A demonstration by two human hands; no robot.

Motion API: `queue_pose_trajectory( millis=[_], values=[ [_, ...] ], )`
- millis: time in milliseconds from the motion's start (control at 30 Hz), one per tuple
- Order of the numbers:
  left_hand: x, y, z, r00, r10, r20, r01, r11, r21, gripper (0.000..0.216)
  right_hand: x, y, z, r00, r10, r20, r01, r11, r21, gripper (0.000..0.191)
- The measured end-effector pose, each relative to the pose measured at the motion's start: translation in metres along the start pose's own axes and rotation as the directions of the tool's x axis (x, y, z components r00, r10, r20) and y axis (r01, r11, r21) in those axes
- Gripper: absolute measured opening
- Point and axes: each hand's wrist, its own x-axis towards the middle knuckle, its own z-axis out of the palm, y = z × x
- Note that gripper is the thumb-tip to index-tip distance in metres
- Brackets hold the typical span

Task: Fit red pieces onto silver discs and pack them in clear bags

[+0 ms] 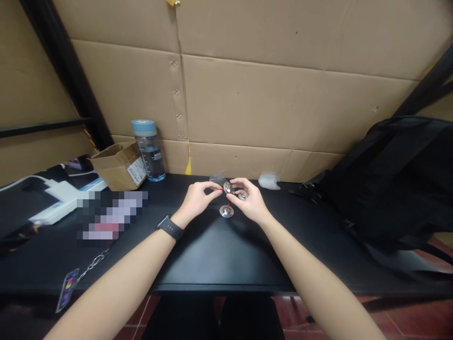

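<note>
Both my hands meet over the middle of the black table. My left hand, with a dark watch on its wrist, pinches the edge of a small round silver metal disc. My right hand is closed on a second small silver disc and touches the first. A third silver disc with a small red bit on top lies on the table just below my fingers. Fine detail of the pieces is too small to make out.
A clear water bottle with a blue lid and an open cardboard box stand at back left. A white power strip lies at left, a keychain near the front edge. A black backpack fills the right. Crumpled plastic lies by the cardboard wall.
</note>
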Motion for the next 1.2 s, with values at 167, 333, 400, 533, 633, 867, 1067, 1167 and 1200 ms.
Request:
queue_pose_trajectory(
  millis=[167, 333, 400, 533, 633, 867, 1067, 1167, 1200],
  values=[
    [0.0, 0.004, 0.002, 1.0, 0.014, -0.028, -0.016, 0.998, -0.061, 0.022, -0.002, -0.008, 0.007, 0.999, -0.02, -0.042, 0.024, 0.994, 0.105, 0.04],
    [-0.002, 0.009, 0.007, 0.993, 0.077, -0.085, -0.08, 0.996, -0.03, 0.016, -0.004, -0.013, 0.01, 0.998, -0.049, -0.041, 0.053, 0.993, 0.106, 0.034],
    [-0.003, 0.011, 0.008, 0.993, 0.078, -0.093, -0.082, 0.996, -0.035, 0.015, -0.004, -0.014, 0.01, 0.998, -0.051, -0.026, 0.053, 0.993, 0.103, 0.032],
    [-0.004, 0.013, 0.009, 0.99, 0.084, -0.116, -0.089, 0.995, -0.035, 0.014, -0.004, -0.015, 0.009, 0.999, -0.044, -0.008, 0.045, 0.994, 0.098, 0.031],
    [-0.005, 0.013, 0.011, 0.987, 0.072, -0.141, -0.075, 0.997, -0.016, 0.013, -0.004, -0.015, 0.009, 1.0, -0.029, -0.004, 0.029, 0.995, 0.096, 0.031],
    [-0.009, 0.019, 0.013, 0.97, 0.108, -0.218, -0.083, 0.989, 0.118, 0.008, -0.004, -0.011, 0.01, 0.998, 0.054, 0.016, -0.056, 0.985, 0.161, 0.035],
    [-0.009, 0.024, 0.009, 0.965, 0.154, -0.211, -0.111, 0.973, 0.203, 0.008, -0.001, -0.006, 0.008, 0.989, 0.128, 0.073, -0.136, 0.983, 0.125, 0.028],
    [-0.01, 0.026, 0.01, 0.964, 0.153, -0.219, -0.109, 0.974, 0.2, 0.007, 0.0, -0.002, 0.005, 0.993, 0.093, 0.078, -0.095, 0.995, 0.027, 0.03],
    [-0.01, 0.027, 0.01, 0.963, 0.15, -0.223, -0.106, 0.975, 0.197, 0.007, 0.0, -0.002, 0.004, 0.994, 0.076, 0.076, -0.077, 0.997, 0.006, 0.029]
  ],
)
